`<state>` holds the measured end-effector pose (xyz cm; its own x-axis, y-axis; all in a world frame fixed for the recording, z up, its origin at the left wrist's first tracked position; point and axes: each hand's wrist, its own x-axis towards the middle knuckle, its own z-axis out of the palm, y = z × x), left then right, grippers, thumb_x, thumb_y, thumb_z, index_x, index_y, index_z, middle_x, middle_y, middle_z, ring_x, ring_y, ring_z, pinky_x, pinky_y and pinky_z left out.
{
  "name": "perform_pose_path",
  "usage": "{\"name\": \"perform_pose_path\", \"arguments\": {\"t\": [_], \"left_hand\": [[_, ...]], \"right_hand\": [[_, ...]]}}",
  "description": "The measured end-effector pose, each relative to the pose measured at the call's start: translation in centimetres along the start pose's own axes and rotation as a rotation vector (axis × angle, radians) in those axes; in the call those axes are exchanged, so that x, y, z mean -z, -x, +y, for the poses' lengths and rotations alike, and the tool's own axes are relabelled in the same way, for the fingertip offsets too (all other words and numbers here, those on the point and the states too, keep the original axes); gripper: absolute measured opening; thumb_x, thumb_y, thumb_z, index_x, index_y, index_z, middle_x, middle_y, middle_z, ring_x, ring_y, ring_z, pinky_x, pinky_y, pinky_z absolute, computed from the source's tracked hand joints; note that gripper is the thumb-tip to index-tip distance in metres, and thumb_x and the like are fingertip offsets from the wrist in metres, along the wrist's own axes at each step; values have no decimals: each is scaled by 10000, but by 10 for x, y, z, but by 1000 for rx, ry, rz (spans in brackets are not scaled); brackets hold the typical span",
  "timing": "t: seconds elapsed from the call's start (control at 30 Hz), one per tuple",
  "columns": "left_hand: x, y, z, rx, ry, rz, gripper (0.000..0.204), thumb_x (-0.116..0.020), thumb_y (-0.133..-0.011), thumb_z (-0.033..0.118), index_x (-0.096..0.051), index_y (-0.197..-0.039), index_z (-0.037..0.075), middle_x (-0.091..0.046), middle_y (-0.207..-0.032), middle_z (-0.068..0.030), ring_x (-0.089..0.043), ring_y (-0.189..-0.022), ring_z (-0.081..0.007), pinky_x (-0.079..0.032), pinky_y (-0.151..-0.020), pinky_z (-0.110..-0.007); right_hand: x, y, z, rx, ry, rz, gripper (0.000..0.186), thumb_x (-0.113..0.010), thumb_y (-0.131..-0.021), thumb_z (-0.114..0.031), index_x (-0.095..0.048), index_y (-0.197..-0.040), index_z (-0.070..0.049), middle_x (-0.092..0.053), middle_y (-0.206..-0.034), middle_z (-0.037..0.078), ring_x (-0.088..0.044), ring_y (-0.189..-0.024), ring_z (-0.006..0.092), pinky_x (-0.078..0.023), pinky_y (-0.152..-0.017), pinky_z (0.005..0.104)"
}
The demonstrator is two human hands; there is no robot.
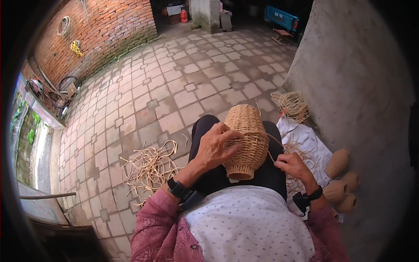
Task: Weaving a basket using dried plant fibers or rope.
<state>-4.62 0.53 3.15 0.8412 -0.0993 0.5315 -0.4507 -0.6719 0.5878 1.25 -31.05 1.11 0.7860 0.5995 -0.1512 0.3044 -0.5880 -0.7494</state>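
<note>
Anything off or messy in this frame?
Nothing damaged. The woven basket lies on the lap, left hand on it, right hand pinching a strand. Loose cane strips sprawl tangled on the paving; finished baskets lie tipped by the wall.

Left hand [214, 146] lies palm-down, fingers spread toward 2 o'clock. Right hand [293, 166] sits at its 4 o'clock, fingertips pinched, pointing toward 10 o'clock.
</note>
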Motion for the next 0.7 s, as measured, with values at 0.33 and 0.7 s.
{"name": "perform_pose_path", "arguments": {"t": [0.33,0.7], "left_hand": [[-1,-45,0,338,-18,-262,241,-672,-809,289,-688,-952,96,-632,-829,-118,-642,-772,-303,-502,-699,-416],[-18,-36,-35,373,775,-252,144,-718,-862,176,-684,-897,41,-652,-825,7,-585,-772,-73,-477,-700,-238]], "right_hand": [[-17,-16,-49,324,60,507,131,-673,-853,-46,-663,-973,6,-592,-860,80,-552,-615,140,-460,-564,275],[-21,-42,-77,4,-858,106,207,-595,-970,-170,-638,-1047,18,-597,-711,20,-464,-435,20,-328,-359,165]]}}
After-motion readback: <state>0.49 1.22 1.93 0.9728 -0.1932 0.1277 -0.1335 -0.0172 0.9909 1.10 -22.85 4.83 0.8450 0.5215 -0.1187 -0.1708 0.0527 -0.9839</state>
